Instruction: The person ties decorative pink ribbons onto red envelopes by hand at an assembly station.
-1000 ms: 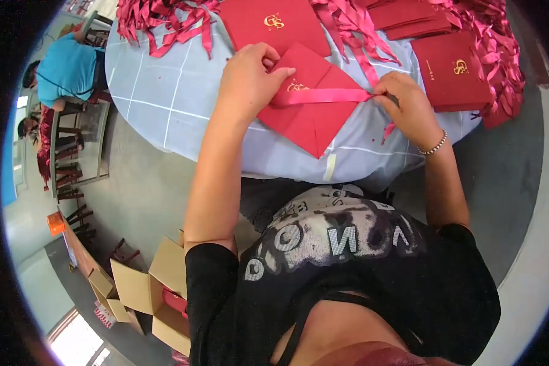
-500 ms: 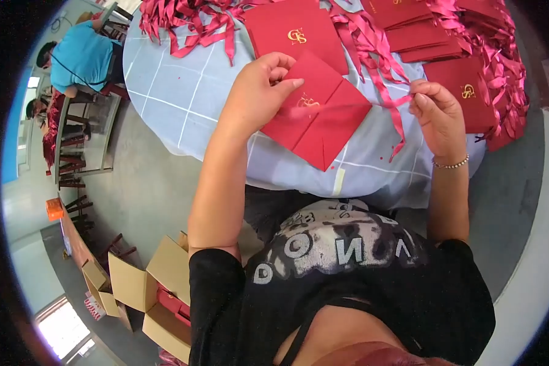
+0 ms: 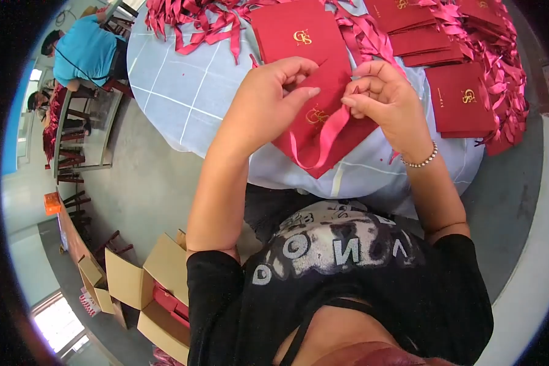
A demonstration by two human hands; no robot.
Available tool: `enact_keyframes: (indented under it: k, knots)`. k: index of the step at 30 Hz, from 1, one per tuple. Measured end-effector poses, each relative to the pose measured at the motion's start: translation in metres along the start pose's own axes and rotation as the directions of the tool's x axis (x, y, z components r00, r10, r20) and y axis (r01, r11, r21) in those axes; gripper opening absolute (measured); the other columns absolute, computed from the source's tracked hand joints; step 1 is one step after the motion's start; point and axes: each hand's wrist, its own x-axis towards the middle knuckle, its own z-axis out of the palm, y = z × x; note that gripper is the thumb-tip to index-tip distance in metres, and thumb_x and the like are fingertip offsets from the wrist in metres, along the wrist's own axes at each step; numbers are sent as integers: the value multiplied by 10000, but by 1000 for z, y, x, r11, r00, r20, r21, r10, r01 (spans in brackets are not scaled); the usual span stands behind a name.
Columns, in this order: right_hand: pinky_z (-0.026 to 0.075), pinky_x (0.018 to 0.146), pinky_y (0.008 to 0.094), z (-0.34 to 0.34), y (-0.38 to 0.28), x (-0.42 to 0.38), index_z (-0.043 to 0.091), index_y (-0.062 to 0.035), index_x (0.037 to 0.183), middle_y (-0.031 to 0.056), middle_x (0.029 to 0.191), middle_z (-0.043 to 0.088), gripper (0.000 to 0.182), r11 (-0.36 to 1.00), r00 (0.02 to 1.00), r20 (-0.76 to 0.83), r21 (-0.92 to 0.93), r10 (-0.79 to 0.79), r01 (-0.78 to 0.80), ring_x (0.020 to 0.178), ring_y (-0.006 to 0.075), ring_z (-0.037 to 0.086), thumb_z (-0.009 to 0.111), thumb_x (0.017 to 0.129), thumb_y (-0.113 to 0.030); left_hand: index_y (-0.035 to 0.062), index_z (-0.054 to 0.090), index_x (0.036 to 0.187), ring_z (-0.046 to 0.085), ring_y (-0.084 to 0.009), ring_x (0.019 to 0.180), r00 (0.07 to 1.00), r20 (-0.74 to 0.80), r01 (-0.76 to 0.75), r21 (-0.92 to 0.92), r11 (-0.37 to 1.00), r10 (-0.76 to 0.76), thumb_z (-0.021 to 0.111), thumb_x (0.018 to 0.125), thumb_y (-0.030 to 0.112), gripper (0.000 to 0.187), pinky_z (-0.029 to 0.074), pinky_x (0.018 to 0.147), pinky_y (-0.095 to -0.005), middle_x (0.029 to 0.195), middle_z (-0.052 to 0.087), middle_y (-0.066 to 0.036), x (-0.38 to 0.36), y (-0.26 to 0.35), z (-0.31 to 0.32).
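Note:
A red envelope-like folder (image 3: 320, 146) with a gold monogram lies tilted over the front of the table, above the lap. My left hand (image 3: 280, 91) grips its upper left part between thumb and curled fingers. A pink ribbon (image 3: 331, 137) loops down across the folder's face. The ribbon's right part is pinched between the thumb and fingers of my right hand (image 3: 381, 100), just right of the folder. Behind both hands is a stack of red folders (image 3: 293, 30) with the same gold mark.
Blue checked cloth (image 3: 183, 97) covers the round table. More red folders (image 3: 460, 100) and piles of pink ribbon (image 3: 195, 24) lie at the back and right. Open cardboard box (image 3: 128, 280) stands on the floor at left. A person in blue (image 3: 85, 52) is at another table.
My right hand has moved left to the folder with the ribbon. The ribbon, stretched across before, now hangs in a loop. The folder's split-looking face now appears flatter.

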Motion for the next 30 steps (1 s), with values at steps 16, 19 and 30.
enact_keyframes:
  k: [16,19,30]
  knots:
    - [533,703,265,13,11,-8,690,11,1114,71,928,732,198,961,985,-85,-249,-148,123,803,121,670,681,924,-44,-12,665,1141,523,-53,772,999,30,-25,11,1000,25,742,874,56,285,464,702,-221,843,599,29,0,5,3]
    - [528,661,305,15,3,-6,714,2,1021,94,882,716,152,746,935,-17,-608,-355,273,764,165,681,714,872,-30,-15,666,1146,533,-54,770,999,12,-46,43,998,45,740,874,55,290,468,700,-224,843,611,21,-1,7,5]
    - [517,679,392,21,5,7,675,-23,922,129,855,652,71,492,830,69,-777,-553,392,772,332,647,687,867,-66,-23,665,1128,599,-100,694,992,-40,-108,188,976,118,716,868,48,275,499,660,-264,797,682,-68,-3,15,13]
